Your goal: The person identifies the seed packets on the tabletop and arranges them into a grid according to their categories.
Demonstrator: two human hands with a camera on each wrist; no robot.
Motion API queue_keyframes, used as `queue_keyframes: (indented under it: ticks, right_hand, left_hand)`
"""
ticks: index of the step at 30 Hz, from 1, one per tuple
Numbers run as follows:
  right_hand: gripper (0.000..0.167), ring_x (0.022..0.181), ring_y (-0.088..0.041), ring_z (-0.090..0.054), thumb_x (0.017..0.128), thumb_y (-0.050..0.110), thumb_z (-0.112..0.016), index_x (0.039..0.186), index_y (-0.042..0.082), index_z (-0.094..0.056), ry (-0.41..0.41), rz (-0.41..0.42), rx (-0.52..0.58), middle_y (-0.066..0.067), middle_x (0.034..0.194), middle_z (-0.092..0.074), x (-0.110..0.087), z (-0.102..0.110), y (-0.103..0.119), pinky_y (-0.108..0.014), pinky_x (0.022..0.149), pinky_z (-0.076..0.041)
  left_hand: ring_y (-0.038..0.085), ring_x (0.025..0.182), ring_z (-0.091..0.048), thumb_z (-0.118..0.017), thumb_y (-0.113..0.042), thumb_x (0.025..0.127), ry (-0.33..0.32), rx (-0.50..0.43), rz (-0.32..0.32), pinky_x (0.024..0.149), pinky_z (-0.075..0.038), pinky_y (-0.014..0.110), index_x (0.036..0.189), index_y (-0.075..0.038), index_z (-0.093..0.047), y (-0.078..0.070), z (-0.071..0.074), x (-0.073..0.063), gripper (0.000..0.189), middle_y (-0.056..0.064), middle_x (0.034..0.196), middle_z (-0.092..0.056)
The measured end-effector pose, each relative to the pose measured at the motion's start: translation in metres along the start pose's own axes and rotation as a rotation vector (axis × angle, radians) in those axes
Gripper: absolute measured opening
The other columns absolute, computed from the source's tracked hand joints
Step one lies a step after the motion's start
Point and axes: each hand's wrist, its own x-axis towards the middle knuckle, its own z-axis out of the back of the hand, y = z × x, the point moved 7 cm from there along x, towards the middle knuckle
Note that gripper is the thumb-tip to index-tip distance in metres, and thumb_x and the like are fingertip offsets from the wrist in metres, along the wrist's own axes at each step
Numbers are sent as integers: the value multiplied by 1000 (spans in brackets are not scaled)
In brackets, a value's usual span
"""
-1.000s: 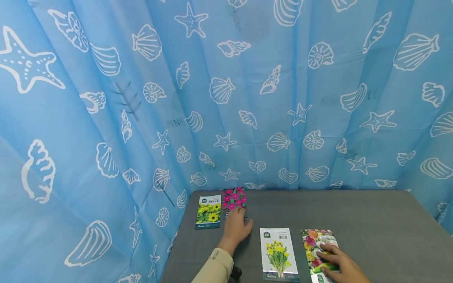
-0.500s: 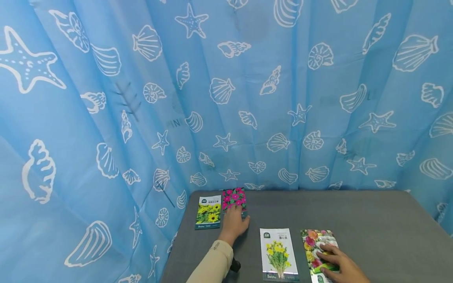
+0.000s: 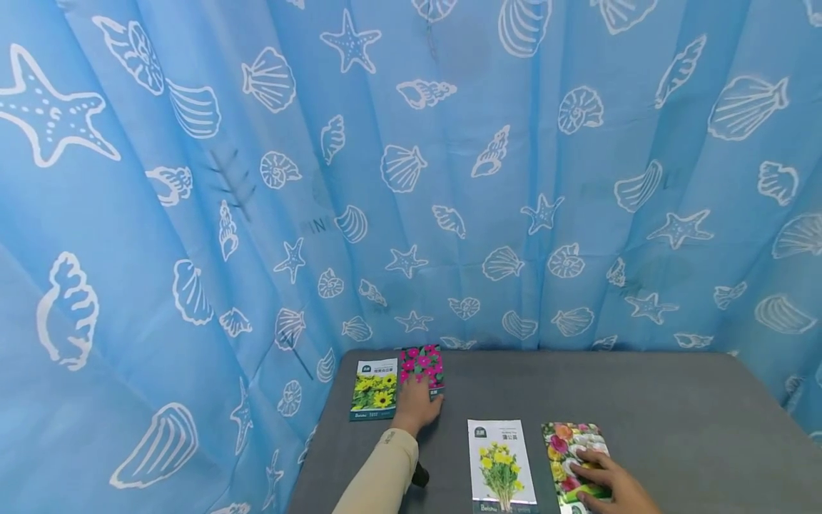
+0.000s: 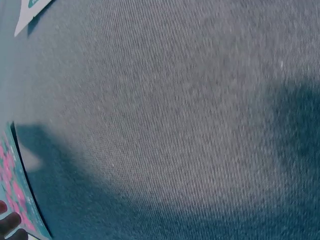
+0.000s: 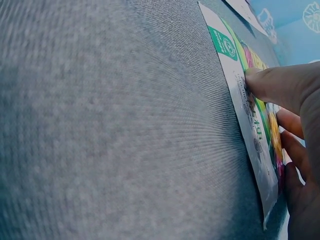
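My left hand (image 3: 415,407) lies over the lower part of a seed packet with magenta flowers (image 3: 422,360), fingers reaching up across its picture. In the left wrist view only fingertips (image 4: 9,222) show at the edge of that packet (image 4: 17,195). On the right, my right hand (image 3: 613,484) rests on a seed packet with mixed-colour roses (image 3: 560,467), its fingers spread over the front. The right wrist view shows the thumb (image 5: 270,82) on that packet's white and green face (image 5: 240,95), with the other fingers farther along it.
A yellow sunflower packet (image 3: 374,389) lies left of the magenta one. Between the hands lies a white packet with yellow flowers (image 3: 501,464). All are on a grey cloth-covered table (image 3: 681,421), with a blue shell-print curtain (image 3: 449,178) behind and at left.
My left hand has slid slightly up and left over the magenta-flower packet. The right hand stays on the rose packet. The head view has shifted a little.
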Motion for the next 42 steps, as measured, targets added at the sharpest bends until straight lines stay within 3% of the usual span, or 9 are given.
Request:
queue_keyframes:
  ticks: [11, 18, 26, 31, 38, 42]
  right_hand:
    - [48, 119, 21, -47, 101, 39, -73, 136, 6, -73, 19, -8, 67, -31, 144, -57, 1, -8, -2, -16, 87, -56]
    - [49, 118, 19, -48, 100, 41, -73, 136, 8, -73, 34, -57, 71, -27, 147, -57, 0, -5, 2, -19, 89, -57]
    - [48, 116, 20, -48, 100, 40, -73, 135, 6, -73, 26, -52, 74, -28, 145, -58, -1, -4, 4, -26, 90, -62]
    - [48, 117, 20, -48, 100, 39, -74, 135, 6, -73, 12, -52, 67, -28, 145, -58, -2, -1, 5, -22, 90, -60]
    - [48, 118, 19, -48, 100, 40, -74, 135, 7, -73, 7, -56, 63, -28, 146, -58, -2, -1, 2, -37, 92, -63]
    - [49, 120, 18, -49, 99, 41, -74, 135, 8, -73, 0, -40, 44, -27, 145, -58, -2, -1, 0, -27, 91, -61]
  left_hand:
    - [49, 142, -50, -71, -35, 101, 45, 33, 26, 114, -47, 66, 144, -3, -63, 23, -15, 3, 54, 30, 152, -51]
    - [52, 143, -48, -71, -31, 102, 52, 18, 45, 111, -47, 71, 147, -6, -61, 17, -10, 7, 53, 31, 157, -47]
    - [52, 147, -44, -70, -32, 103, 69, 54, 71, 114, -45, 70, 144, -7, -64, 15, -11, 8, 49, 29, 158, -47]
    - [51, 145, -45, -69, -32, 103, 71, 68, 61, 115, -44, 68, 143, -7, -65, 16, -15, 12, 47, 29, 156, -48]
    - [48, 142, -48, -68, -33, 104, 99, 84, 57, 113, -47, 67, 143, -8, -65, 14, -18, 17, 46, 27, 152, -52]
    - [46, 137, -53, -70, -35, 103, 96, 120, 69, 107, -52, 66, 141, -10, -67, 13, -19, 19, 45, 26, 148, -55]
